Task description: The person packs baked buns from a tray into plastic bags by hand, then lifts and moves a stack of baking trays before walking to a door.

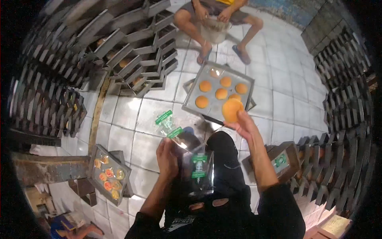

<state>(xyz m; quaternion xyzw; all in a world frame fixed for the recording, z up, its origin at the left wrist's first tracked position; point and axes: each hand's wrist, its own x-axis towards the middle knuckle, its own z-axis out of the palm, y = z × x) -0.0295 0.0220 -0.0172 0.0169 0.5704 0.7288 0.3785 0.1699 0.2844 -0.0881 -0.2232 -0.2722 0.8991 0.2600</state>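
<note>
My right hand (247, 126) grips a round golden bun (232, 110) between thumb and fingers, over the near right corner of a metal baking tray (215, 109). Several more buns (221, 93) sit on that tray. My left hand (167, 157) is closed on the edge of a clear plastic bag (185, 142) with green print. Another clear bag with a green label (199, 166) lies across my lap. Just beyond my left hand is a further clear bag with green print (164, 118); whether it lies on the floor or is held, I cannot tell.
Tall stacks of metal trays (139, 59) stand at left, with more stacked trays (342, 91) at right. A tray of topped buns (109, 175) is at lower left. A box holding a green-labelled packet (280, 163) is by my right arm. Another person (215, 12) sits ahead with a bucket (215, 32).
</note>
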